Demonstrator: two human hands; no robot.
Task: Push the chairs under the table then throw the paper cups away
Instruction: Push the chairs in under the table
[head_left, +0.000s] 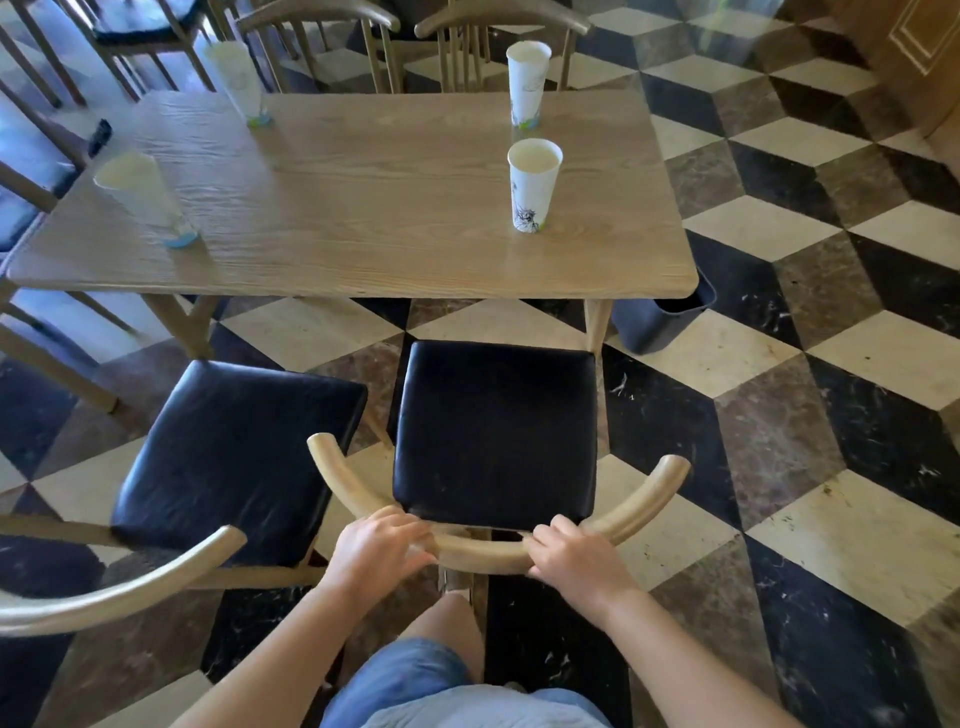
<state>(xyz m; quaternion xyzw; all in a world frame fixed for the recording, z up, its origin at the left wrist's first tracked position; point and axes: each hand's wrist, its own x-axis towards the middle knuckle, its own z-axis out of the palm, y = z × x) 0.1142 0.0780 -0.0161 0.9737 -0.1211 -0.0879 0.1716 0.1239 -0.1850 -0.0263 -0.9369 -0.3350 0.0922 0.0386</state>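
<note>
Left chair (234, 457) sits angled, pulled out from the desk (363, 208), untouched. Left hand (382, 551) and right hand (576, 553) both grip the curved backrest (488, 556) of the right chair (496, 431), fingers (410, 530) curled over the rail, closed on it. Seat front is still short of the desk edge. My read: push straight and even with both hands, keep the seat centred between the desk legs, clear of the left chair's corner. Count: two chairs out on this side, two more across; four paper cups upright on the desk: near-left cup (143, 202), far-left cup (239, 83), far-right cup (527, 83), near-right cup (532, 184). One dark bin (660, 322) by the right desk leg.
</note>
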